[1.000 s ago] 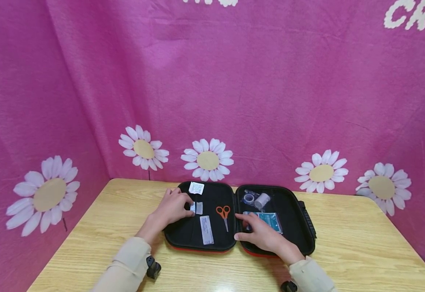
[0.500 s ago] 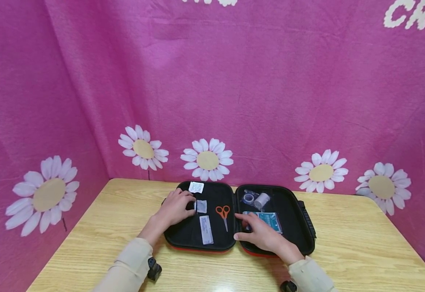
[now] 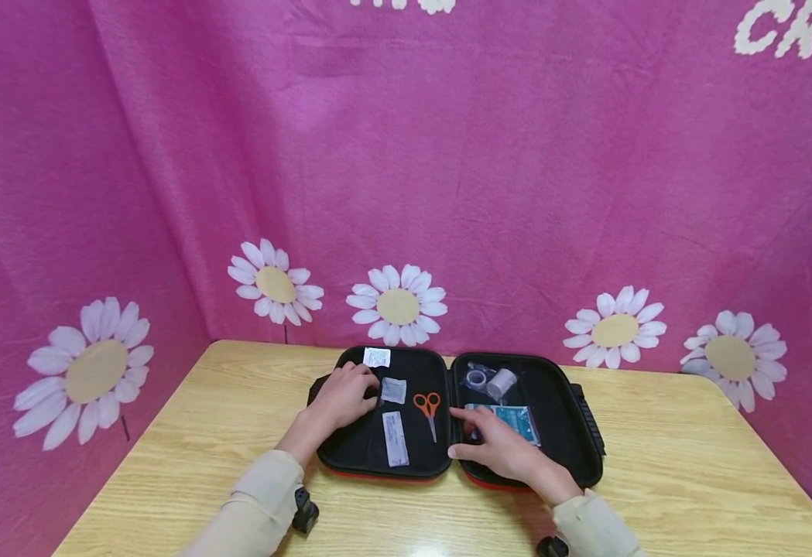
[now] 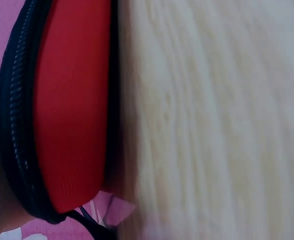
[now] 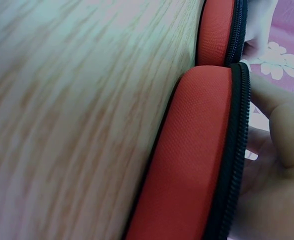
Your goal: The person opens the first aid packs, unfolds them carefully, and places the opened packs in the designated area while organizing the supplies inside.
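Observation:
An unzipped black-lined case (image 3: 350,456) with a red outside lies opened flat on the table. My left hand (image 3: 345,394) is over its left half, fingers bent down at the left edge of a small square packet (image 3: 394,391); whether they pinch it is hidden. Below that packet is a long paper packet (image 3: 395,439), and to its right orange-handled scissors (image 3: 429,415). Another white packet (image 3: 377,357) sits at the top rim. My right hand (image 3: 499,447) rests over the right half, its thumb and index finger spread apart at the hinge-side rim, covering part of a teal packet (image 3: 519,423).
In the right half lie a roll of tape (image 3: 476,378) in clear wrap and a white roll (image 3: 501,382). A black handle (image 3: 589,418) juts from the right side. The wooden table (image 3: 684,456) ends at a pink curtain (image 3: 503,193) with flowers.
The small square packet has shifted to the right and more of it shows. My left hand has moved slightly right with it. The right hand stays where it was.

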`<state>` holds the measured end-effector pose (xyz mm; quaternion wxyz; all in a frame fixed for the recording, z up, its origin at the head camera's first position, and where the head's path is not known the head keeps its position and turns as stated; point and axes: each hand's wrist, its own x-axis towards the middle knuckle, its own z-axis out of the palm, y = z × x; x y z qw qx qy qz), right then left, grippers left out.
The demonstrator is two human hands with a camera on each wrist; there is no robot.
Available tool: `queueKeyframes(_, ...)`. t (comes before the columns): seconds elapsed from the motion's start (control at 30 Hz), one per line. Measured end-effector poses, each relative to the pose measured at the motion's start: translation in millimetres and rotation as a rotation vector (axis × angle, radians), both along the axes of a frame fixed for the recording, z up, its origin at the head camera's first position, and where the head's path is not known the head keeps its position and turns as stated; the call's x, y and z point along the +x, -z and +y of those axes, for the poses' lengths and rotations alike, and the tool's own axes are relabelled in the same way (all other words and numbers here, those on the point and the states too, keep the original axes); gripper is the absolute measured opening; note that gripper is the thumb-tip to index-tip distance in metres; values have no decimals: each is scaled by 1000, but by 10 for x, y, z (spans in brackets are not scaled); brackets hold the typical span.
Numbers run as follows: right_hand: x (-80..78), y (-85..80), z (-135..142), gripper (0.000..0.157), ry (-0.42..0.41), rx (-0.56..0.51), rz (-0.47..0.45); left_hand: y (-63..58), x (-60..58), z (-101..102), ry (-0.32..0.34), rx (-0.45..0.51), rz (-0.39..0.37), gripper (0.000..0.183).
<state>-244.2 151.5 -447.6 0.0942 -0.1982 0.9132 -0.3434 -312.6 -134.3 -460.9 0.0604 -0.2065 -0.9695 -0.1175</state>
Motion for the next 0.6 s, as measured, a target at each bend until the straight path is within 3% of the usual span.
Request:
queueKeyframes(0.23,7,-7,14,65,-5,-5,-2,4,11,32,14,-55,-61,41)
queueKeyframes(0.43,3,-5,8,65,-6,2,-3,-79,33,-52,104,-108,-161,47)
queueKeyframes(0.6,15,-14,4,66,-3,5,4,-61,33,-71,143,-158,-137,38)
